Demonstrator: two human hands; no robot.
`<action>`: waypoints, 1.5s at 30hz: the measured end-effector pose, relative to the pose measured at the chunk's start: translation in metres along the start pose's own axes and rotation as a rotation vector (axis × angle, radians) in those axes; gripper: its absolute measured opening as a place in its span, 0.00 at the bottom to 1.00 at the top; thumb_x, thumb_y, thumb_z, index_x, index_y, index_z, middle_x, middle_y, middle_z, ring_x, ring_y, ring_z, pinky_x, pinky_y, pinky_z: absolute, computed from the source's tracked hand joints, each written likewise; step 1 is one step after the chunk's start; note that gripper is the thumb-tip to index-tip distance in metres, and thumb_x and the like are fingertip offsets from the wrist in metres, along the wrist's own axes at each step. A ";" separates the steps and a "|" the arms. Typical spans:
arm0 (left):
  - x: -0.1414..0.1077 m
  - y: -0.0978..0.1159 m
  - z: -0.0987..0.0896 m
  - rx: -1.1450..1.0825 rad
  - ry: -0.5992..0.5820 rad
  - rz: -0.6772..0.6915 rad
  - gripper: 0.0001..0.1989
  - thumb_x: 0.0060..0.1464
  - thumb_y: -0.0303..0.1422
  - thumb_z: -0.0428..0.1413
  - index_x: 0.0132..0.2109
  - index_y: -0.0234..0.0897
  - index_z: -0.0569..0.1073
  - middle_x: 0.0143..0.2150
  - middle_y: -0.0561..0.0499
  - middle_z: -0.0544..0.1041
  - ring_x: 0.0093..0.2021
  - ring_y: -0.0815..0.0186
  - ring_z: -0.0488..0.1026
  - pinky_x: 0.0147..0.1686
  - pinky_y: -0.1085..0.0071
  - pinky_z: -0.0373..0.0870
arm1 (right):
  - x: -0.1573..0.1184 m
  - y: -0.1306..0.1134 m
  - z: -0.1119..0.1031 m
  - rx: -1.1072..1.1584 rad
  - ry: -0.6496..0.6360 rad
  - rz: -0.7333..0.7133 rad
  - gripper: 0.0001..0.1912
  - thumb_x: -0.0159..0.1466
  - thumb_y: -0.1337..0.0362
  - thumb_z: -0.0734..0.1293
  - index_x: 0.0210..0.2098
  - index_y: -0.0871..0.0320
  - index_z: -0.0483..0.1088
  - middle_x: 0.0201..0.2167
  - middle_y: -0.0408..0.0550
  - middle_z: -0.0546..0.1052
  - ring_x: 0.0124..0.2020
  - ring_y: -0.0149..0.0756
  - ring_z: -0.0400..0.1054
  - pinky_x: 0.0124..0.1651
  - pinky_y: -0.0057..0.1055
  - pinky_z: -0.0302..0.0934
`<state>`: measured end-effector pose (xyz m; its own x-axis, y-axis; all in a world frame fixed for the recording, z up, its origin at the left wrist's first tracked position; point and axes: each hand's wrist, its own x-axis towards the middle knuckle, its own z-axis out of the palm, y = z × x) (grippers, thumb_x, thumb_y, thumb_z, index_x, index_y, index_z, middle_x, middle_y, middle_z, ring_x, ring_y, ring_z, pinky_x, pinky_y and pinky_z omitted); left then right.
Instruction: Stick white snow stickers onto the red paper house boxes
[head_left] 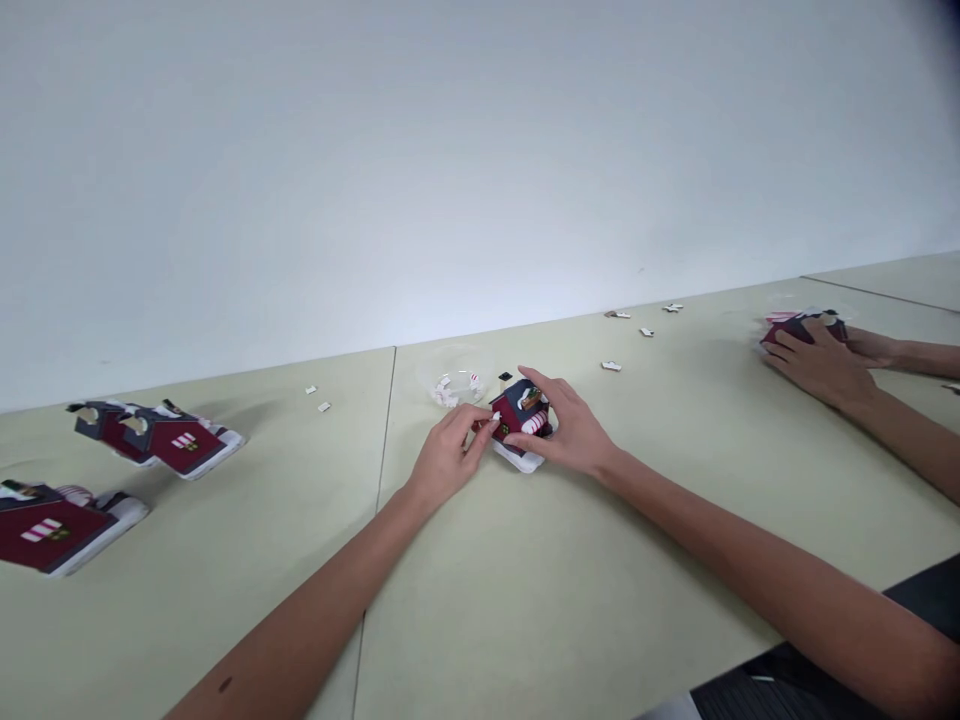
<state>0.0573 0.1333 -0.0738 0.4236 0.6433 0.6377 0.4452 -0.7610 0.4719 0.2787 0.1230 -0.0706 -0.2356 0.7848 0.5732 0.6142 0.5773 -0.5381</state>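
A small dark red house with a grey roof and white base (529, 461) stands upright on the table in the middle of the view. My right hand (566, 425) grips it from the right, thumb across the front and fingers behind the roof. From the left, my left hand (452, 450) pinches a tiny white piece (496, 416) between thumb and fingertips, against the house's left wall. Just behind my left hand is a clear round bowl (459, 375) holding several small white pieces, some with red stripes.
Several similar red houses (184, 445) stand at the left of the table (300, 560). Small white pieces (611, 366) lie scattered at the back right, two more (324, 407) at back left. At far right, another person's hands (821, 370) hold a red house.
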 end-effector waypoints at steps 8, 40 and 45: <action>0.002 0.008 0.007 -0.192 0.130 -0.186 0.08 0.64 0.36 0.54 0.43 0.37 0.76 0.38 0.50 0.79 0.37 0.67 0.74 0.35 0.72 0.70 | 0.004 -0.015 -0.002 -0.074 0.042 0.071 0.45 0.57 0.39 0.70 0.67 0.51 0.58 0.50 0.53 0.77 0.51 0.50 0.70 0.55 0.48 0.64; -0.003 0.004 0.003 -0.127 0.093 -0.012 0.32 0.55 0.38 0.64 0.62 0.44 0.61 0.58 0.40 0.69 0.54 0.57 0.71 0.37 0.67 0.74 | -0.004 0.008 0.001 0.198 -0.102 -0.098 0.44 0.66 0.45 0.64 0.73 0.51 0.41 0.62 0.56 0.68 0.58 0.50 0.68 0.59 0.49 0.64; -0.004 0.014 -0.003 -0.206 -0.184 0.023 0.43 0.56 0.39 0.62 0.71 0.48 0.48 0.73 0.41 0.51 0.72 0.49 0.51 0.63 0.52 0.64 | -0.006 0.005 0.009 0.283 -0.207 -0.298 0.49 0.67 0.41 0.60 0.74 0.53 0.29 0.73 0.56 0.51 0.71 0.53 0.51 0.68 0.49 0.53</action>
<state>0.0592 0.1201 -0.0680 0.5766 0.6157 0.5370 0.2722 -0.7645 0.5844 0.2767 0.1228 -0.0825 -0.5338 0.5872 0.6085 0.2740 0.8008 -0.5325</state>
